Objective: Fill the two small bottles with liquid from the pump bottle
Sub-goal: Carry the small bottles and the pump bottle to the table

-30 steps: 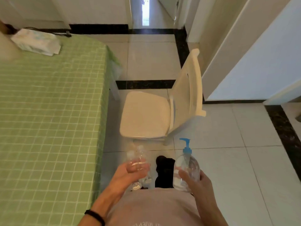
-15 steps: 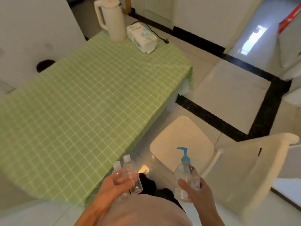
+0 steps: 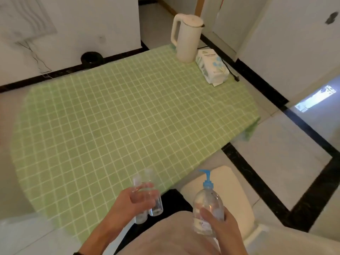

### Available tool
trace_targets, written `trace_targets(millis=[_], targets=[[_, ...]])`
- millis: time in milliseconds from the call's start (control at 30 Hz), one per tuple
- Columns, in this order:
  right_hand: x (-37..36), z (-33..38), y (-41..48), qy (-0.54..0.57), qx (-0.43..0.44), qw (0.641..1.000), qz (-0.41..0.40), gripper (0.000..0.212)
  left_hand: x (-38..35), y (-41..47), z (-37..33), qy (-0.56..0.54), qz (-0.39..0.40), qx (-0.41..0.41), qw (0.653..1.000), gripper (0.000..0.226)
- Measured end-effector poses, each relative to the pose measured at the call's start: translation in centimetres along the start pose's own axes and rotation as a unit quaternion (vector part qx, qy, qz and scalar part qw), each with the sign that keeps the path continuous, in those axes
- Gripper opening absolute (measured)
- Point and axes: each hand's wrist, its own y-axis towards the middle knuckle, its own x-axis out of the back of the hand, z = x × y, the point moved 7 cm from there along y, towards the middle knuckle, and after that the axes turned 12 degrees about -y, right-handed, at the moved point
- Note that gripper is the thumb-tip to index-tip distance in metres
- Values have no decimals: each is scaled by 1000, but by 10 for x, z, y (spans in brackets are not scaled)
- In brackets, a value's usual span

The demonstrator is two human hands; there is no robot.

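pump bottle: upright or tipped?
Upright, near enough: the pump bottle is held in the right hand with its blue pump head on top and base down, leaning only slightly.

1. small bottles (image 3: 156,208): motion-blurred, middles hidden behind left hand (image 3: 128,203) fingers.
2. pump bottle (image 3: 206,199): lower part covered by right hand (image 3: 222,229).
3. chair (image 3: 230,190): cut off at 5 o'clock.
4. tissue pack (image 3: 211,67): print unreadable.
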Motion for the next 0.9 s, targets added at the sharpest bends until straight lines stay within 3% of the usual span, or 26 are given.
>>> trace_targets(millis=[100,200,500,900], targets=[[-3,26,6,-33,9,999,5,37,9,8,-4,-27,-24,-18,999,63],[-17,57,13,-59,32,997,32,42,20,16,-1,-46,-43,-33,997,52],[-65,107,60,-88,125,975,164,94,32,48,14,-80,-84,-64,991,49],[-75,189,230,-156,159,954,202,77,4,209,-14,-89,-132,-108,981,52]])
